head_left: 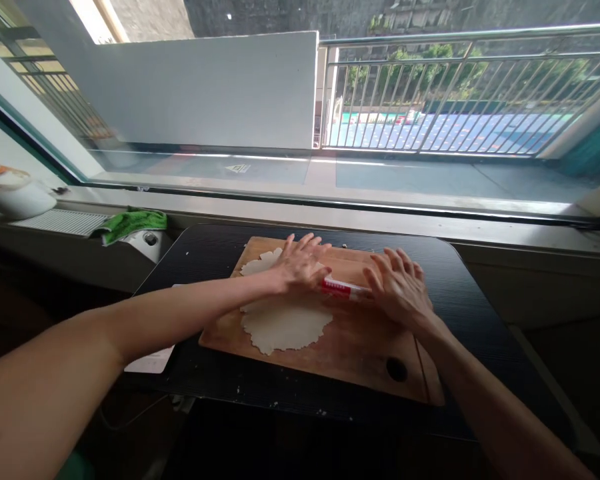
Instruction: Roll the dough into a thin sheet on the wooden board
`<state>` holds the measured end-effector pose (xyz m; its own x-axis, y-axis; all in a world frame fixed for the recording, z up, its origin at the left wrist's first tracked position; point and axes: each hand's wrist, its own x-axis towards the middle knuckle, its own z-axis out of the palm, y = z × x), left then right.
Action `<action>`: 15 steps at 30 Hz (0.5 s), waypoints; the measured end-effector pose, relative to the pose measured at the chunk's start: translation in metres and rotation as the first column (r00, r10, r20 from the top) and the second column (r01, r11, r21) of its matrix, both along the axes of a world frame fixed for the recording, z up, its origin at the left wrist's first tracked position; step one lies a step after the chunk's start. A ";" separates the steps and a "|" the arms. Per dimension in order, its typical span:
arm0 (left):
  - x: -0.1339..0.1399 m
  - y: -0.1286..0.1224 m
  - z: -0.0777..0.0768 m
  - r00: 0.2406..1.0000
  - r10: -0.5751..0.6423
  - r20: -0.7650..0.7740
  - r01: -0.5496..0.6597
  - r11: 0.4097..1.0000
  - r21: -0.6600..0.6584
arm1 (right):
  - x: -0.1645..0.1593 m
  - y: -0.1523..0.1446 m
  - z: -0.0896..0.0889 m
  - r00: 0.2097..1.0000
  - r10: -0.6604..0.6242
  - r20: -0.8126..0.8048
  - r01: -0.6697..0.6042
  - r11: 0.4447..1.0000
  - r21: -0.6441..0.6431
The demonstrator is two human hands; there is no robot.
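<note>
A thin, pale sheet of dough [285,327] with a ragged edge lies on a wooden cutting board [350,347]. Across the board runs a rolling pin [337,288] with a red and white label, its ends hidden under my hands. My left hand [303,262] rests on the pin's left part, above the dough, fingers stretched out and spread. On the pin's right part lies my right hand [399,283], palm down, its fingers also extended and apart. Neither hand is wrapped around the pin.
The board sits on a black table [460,313] with small dough crumbs near its front edge. A white flat object [153,360] lies partly under my left forearm. A green cloth [133,225] and a white pot [15,193] are at the left, by the window sill [280,207].
</note>
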<state>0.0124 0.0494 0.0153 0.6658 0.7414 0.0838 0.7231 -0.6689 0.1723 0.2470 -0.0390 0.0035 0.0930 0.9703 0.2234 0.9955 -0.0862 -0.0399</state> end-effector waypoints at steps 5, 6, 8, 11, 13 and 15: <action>0.013 0.016 0.012 0.994 0.105 0.015 -0.105 0.994 0.005 | 0.004 0.034 0.009 0.987 -0.125 -0.101 0.121 0.992 -0.043; 0.007 0.007 0.010 0.997 0.075 0.012 -0.075 0.997 -0.011 | 0.003 0.023 0.006 0.991 -0.095 -0.090 0.092 0.995 -0.036; -0.008 -0.019 0.004 1.000 -0.018 0.019 0.019 0.999 -0.035 | -0.002 -0.008 -0.001 1.000 0.007 -0.025 -0.006 1.000 0.013; -0.022 -0.039 -0.003 0.989 -0.139 0.055 0.138 0.990 0.009 | -0.006 -0.037 -0.008 0.995 0.084 0.062 -0.088 0.994 0.071; -0.016 -0.026 -0.003 0.992 -0.110 0.060 0.109 0.994 0.018 | -0.004 -0.023 -0.006 0.997 0.062 0.043 -0.065 0.996 0.054; -0.001 0.001 0.000 0.999 -0.024 0.041 0.024 1.000 0.001 | 0.000 0.010 0.001 1.000 -0.002 -0.017 0.003 1.000 0.021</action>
